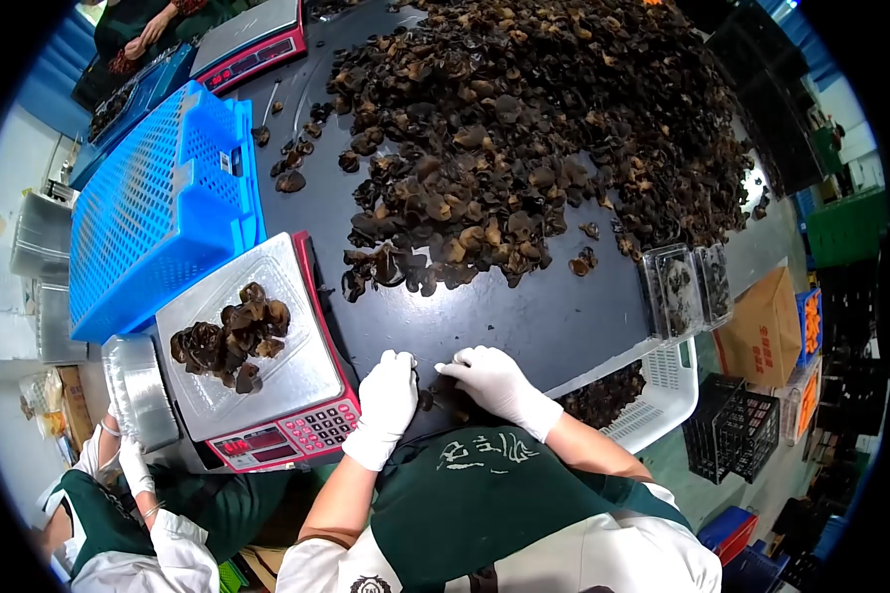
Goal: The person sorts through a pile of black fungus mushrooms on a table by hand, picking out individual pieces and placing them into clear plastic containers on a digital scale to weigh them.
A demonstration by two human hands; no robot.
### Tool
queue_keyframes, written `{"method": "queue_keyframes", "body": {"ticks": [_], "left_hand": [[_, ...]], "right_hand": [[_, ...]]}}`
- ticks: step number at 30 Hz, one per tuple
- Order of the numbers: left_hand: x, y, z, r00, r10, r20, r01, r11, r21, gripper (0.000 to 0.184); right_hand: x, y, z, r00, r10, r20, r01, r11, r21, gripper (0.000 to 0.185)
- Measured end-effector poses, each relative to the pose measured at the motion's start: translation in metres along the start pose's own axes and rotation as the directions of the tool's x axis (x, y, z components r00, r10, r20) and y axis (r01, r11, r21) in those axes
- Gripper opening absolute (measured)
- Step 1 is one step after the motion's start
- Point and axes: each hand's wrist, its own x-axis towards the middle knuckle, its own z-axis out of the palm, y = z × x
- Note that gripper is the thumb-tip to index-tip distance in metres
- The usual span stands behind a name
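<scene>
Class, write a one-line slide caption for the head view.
Gloved left hand and right hand near a scale bearing dark fungus.

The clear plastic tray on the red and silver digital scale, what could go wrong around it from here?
The left white-gloved hand is right beside the keypad of the red and silver digital scale, so a bump might press a key or disturb the reading. The dark brown, ruffled fungus pieces heaped in the clear plastic tray could spill if it gets jostled.
</scene>
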Motion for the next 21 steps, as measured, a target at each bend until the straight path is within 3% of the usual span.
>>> {"method": "queue_keyframes", "body": {"ticks": [2, 4, 5, 6, 8, 9, 10, 12, 14, 16, 19, 20, 21], "left_hand": [[0.002, 0.004, -0.008, 1.0, -0.001, -0.021, -0.001, 0.996, -0.089, 0.014], [0.005, 0.01, -0.015, 0.986, -0.036, -0.165, -0.018, 0.948, -0.316, 0.009], [0.005, 0.009, -0.014, 0.974, -0.035, -0.226, -0.069, 0.896, -0.439, 0.007], [0.005, 0.009, -0.014, 0.974, -0.038, -0.225, -0.067, 0.895, -0.441, 0.007], [0.006, 0.009, -0.013, 0.966, -0.247, 0.072, 0.209, 0.592, -0.778, 0.007], [0.007, 0.01, -0.016, 0.95, -0.253, 0.183, 0.275, 0.4, -0.874, 0.008], [0.009, 0.013, -0.02, 0.951, -0.249, 0.181, 0.271, 0.399, -0.876, 0.008], [0.011, 0.018, -0.027, 0.917, -0.268, 0.296, 0.363, 0.249, -0.898, 0.01], [0.012, 0.019, -0.027, 0.918, -0.257, 0.301, 0.363, 0.248, -0.898, 0.011], [0.012, 0.023, -0.03, 0.923, -0.28, 0.262, 0.334, 0.253, -0.908, 0.01], [0.01, 0.013, -0.029, 0.918, -0.258, 0.302, 0.359, 0.213, -0.909, 0.011], [0.008, 0.011, -0.029, 0.917, -0.261, 0.301, 0.359, 0.216, -0.908, 0.011], [0.008, 0.009, -0.028, 0.909, -0.228, 0.35, 0.37, 0.049, -0.928, 0.012]], "right_hand": [[-0.007, 0.017, 0.003, 0.995, 0.002, -0.096, 0.007, 0.995, 0.1, 0.02], [-0.026, 0.033, -0.021, 0.999, 0.009, -0.045, -0.005, 0.997, 0.082, 0.015], [-0.038, 0.04, -0.037, 0.995, 0.09, 0.051, -0.091, 0.995, 0.033, 0.013], [-0.05, 0.046, -0.053, 0.974, 0.173, 0.143, -0.172, 0.985, -0.024, 0.012], [-0.068, 0.048, -0.082, 0.795, 0.473, 0.379, -0.373, 0.875, -0.309, 0.011], [-0.07, 0.046, -0.084, 0.794, 0.476, 0.378, -0.375, 0.873, -0.312, 0.011], [-0.069, 0.042, -0.086, 0.863, 0.426, 0.271, -0.346, 0.889, -0.299, 0.011], [-0.059, 0.027, -0.087, 0.946, 0.315, 0.077, -0.293, 0.931, -0.216, 0.01], [-0.042, 0.014, -0.069, 0.99, 0.14, 0.021, -0.138, 0.989, -0.054, 0.012], [-0.027, 0.002, -0.046, 0.993, 0.1, 0.07, -0.103, 0.994, 0.047, 0.014], [-0.006, -0.011, -0.011, 1.0, 0.011, 0.019, -0.012, 0.998, 0.06, 0.017], [0.001, -0.012, -0.004, 0.991, 0.041, 0.124, -0.056, 0.991, 0.118, 0.027], [0.004, -0.017, 0.002, 0.997, 0.004, 0.083, -0.01, 0.997, 0.076, 0.03]]}}
